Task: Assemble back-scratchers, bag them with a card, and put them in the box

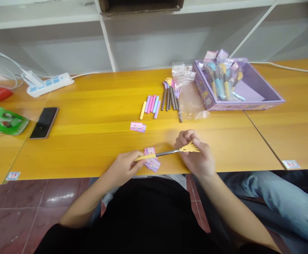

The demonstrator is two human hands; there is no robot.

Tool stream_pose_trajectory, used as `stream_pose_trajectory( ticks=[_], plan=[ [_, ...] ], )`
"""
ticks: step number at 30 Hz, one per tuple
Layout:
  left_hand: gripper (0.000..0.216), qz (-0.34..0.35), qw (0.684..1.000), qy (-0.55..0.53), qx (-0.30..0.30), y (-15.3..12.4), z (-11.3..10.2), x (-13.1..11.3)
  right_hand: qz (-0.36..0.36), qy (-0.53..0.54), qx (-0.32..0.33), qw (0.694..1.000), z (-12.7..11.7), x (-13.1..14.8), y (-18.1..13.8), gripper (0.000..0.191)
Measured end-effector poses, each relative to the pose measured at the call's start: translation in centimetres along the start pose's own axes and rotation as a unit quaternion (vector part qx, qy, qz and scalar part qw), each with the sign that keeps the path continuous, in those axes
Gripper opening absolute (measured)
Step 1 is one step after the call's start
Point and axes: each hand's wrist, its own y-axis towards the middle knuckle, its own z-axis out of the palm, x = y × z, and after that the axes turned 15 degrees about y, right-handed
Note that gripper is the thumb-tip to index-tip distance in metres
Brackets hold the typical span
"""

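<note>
A back scratcher (167, 153) with a yellow handle, a metal rod and a yellow hand-shaped head lies level between my hands. My left hand (126, 165) is closed around its yellow handle. At the other end, my right hand (198, 157) has curled fingers, the thumb against the yellow head. Beneath the scratcher, small printed cards (151, 164) rest near the table's front edge. More cards (137, 127) lie a little farther back. Behind them are several loose pastel handles (151, 104) in a row, beside several metal rods with hand-shaped heads (171, 95).
A purple box (249, 104) holds bagged scratchers at the back right, with clear plastic bags (189, 93) beside it. Left are a phone (44, 122), a green package (5, 119) and a power strip (50, 84). Another person's leg (281, 204) shows at right, below the table (90, 141).
</note>
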Motion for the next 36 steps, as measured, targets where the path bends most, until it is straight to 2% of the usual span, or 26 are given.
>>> stream_pose_trajectory(
  ticks=[3, 6, 11, 14, 18, 24, 36],
  plan=[
    [0.032, -0.006, 0.999, 0.033, -0.027, -0.4, -0.7, 0.7, -0.024, -0.024, 0.0, 0.999, -1.1, 1.4, 0.2, 0.025],
    [0.033, 0.029, 0.998, 0.056, -0.024, -0.5, -0.9, 1.2, -0.045, -0.136, 0.049, 0.988, -1.7, 1.8, -0.1, 0.03],
    [0.029, 0.098, 0.992, 0.072, -0.014, -0.3, 0.1, 1.3, 0.016, -0.211, 0.093, 0.973, -1.4, 1.1, -0.8, 0.042],
    [0.03, 0.111, 0.99, 0.081, -0.016, -0.2, 0.5, 1.3, 0.025, -0.2, 0.081, 0.976, -1.3, 0.5, -0.8, 0.045],
    [0.031, 0.121, 0.986, 0.111, -0.018, -0.3, 0.7, 1.3, 0.018, -0.165, 0.033, 0.986, -1.4, -0.4, -0.8, 0.042],
    [0.029, 0.122, 0.984, 0.122, -0.035, -0.6, 0.8, 1.3, 0.064, -0.152, -0.02, 0.986, -0.9, -1.4, -1.1, 0.042],
    [0.032, 0.135, 0.982, 0.124, -0.041, -0.5, 0.5, 1.1, 0.046, -0.181, -0.02, 0.982, 1.0, -1.9, -1.0, 0.049]
  ],
)
